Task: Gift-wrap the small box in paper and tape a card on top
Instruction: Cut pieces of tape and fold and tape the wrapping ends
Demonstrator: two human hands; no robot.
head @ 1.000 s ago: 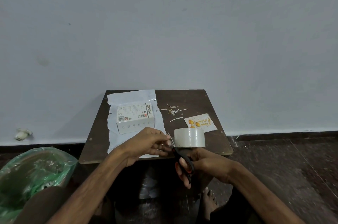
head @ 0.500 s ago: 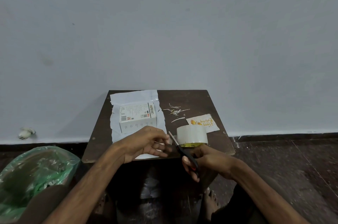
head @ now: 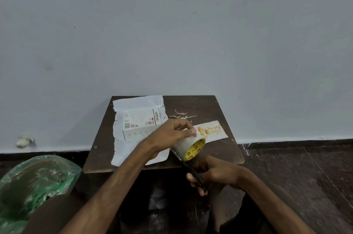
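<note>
Whitish tape is the job in hand. The left hand [head: 172,134] grips the tape roll [head: 188,148] over the table's [head: 225,111] near edge, and the right hand [head: 215,174] is clamped on the scissors [head: 193,171], blades just under the roll. I'd pull a short strip taut before snipping, so it can't curl back. Counted: one table, one paper sheet [head: 137,102] at left, one small box [head: 141,124] unwrapped on it, one card [head: 214,131] at right, one roll, one pair of scissors, several scraps [head: 181,115].

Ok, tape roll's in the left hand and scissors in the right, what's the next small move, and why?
Probably snip off a short strip: the left hand holds the tape roll tilted, the scissors in the right hand point their blades at its lower edge, and the box lies unwrapped on the paper.
</note>
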